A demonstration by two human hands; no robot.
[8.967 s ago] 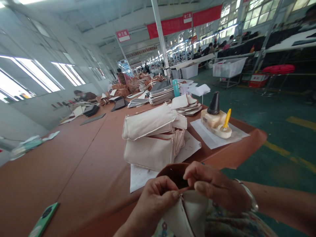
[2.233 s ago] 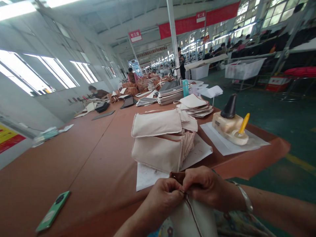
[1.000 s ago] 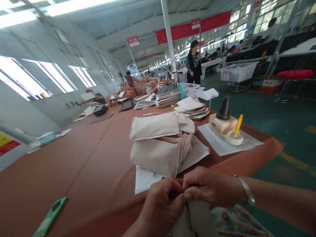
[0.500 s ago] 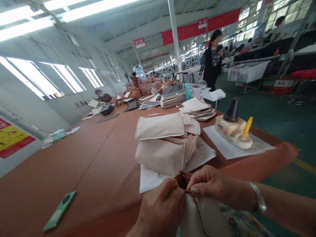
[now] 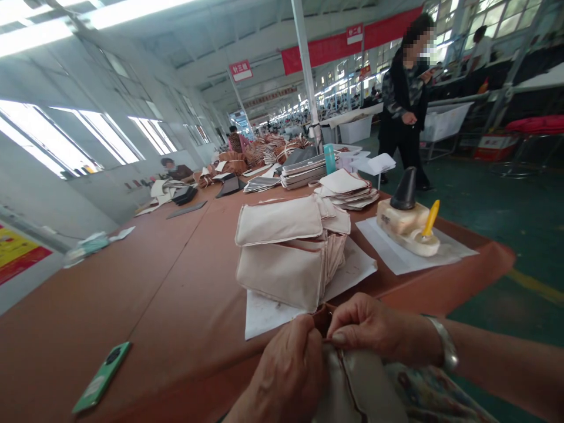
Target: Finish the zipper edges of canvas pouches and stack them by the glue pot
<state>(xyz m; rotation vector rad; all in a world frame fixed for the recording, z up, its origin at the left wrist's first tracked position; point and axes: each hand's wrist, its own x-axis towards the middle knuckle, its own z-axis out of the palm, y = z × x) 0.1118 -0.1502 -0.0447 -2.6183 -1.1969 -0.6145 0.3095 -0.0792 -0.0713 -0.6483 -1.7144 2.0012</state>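
At the near edge of the table, both hands pinch the brown top edge of a cream bag piece [image 5: 370, 382] with a dark seam down its front. My left hand [image 5: 288, 364] is closed on the edge at the left, its fingertips mostly hidden behind the hand. Close beside it, my right hand [image 5: 370, 329] grips the same edge between thumb and bent fingers. Just beyond the hands, a stack of cream sewn pieces [image 5: 279, 270] with brown edges lies on white paper [image 5: 264, 317].
A block with a black cone [image 5: 404, 188] and a yellow-handled tool [image 5: 430, 217] sits on paper at the right. A green phone [image 5: 102, 379] lies at the left on the brown table [image 5: 176, 305]. Further back are stacked panels [image 5: 304, 170]. A person [image 5: 405, 106] stands beyond the table.
The person beyond the table has come nearer and moved to the right. My view has shifted slightly; both hands keep their grip on the bag piece.
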